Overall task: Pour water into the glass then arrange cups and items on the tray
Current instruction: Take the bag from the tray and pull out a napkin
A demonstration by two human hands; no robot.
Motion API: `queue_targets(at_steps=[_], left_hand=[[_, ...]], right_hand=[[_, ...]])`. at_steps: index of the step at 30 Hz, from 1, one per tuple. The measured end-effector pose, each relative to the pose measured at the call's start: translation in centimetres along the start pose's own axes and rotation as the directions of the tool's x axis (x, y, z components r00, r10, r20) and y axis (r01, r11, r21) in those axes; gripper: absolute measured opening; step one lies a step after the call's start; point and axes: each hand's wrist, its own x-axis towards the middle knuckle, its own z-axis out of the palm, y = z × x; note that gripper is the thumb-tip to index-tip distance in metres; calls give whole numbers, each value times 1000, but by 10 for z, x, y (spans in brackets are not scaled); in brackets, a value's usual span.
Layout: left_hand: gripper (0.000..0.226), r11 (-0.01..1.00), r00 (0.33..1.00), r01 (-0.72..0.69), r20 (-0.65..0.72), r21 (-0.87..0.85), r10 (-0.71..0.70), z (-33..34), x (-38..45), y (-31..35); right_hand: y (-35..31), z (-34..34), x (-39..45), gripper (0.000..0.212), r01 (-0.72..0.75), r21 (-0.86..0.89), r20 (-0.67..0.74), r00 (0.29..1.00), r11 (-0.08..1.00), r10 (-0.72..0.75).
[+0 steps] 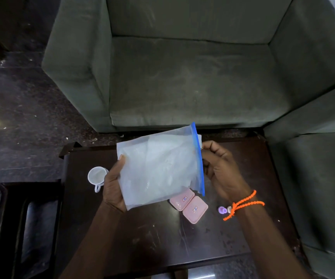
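Hands, one bag, two pink lids, perhaps.

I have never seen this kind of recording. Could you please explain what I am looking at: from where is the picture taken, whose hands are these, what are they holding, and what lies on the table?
There is no machine here. A person wears one camera on the head, looking forward and down. The left hand and the right hand together hold up a clear plastic bag with a blue zip strip; the right hand is at the strip. Below is a dark table. On it lie a small white cup, two pink trays side by side, and a few tiny pieces, one purple. Behind the table is a grey-green sofa.
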Motion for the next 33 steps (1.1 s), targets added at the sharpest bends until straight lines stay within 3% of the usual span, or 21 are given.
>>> queue_targets(at_steps=[2, 4, 8, 15, 18, 21, 23, 27, 30, 33], left_hand=[[52, 1000, 1000, 24, -2, 12, -24, -2, 1, 0], [52, 997, 998, 65, 4, 44, -65, -3, 1, 0], [51, 975, 994, 108, -10, 195, -108, -6, 10, 1], [48, 969, 994, 103, -58, 225, -93, -30, 22, -8], [47, 977, 989, 112, -118, 183, -91, -39, 19, -15], [68, 986, 982, 102, -169, 130, -80, -53, 16, -23], [73, 988, 986, 82, -156, 130, -61, -60, 16, -29], [42, 994, 998, 14, -58, 111, -7, -70, 14, -42], [38, 999, 999, 48, -13, 24, -48, -63, 16, -44], [73, 998, 985, 46, 171, -50, -37, -54, 13, -45]], right_hand=[[-2, -2, 3, 10, -49, -72, 47, 997, 996, 53], [-2, -4, 7, 21, -84, -218, 73, 992, 972, 102], [-3, -13, 18, 11, -65, -437, -4, 998, 897, 70], [-5, -59, 30, 15, -41, -218, -62, 998, 975, 28], [-2, -87, 34, 31, -67, -22, -86, 994, 998, 64], [8, -118, 44, 30, -99, 52, -122, 987, 994, 105], [20, -135, 52, 31, -131, 46, -178, 974, 990, 137], [51, -158, 71, 37, -252, -24, -218, 946, 967, 241], [71, -168, 92, 40, -324, -167, -204, 935, 931, 289], [89, -169, 115, 33, -362, -330, -202, 929, 872, 310]])
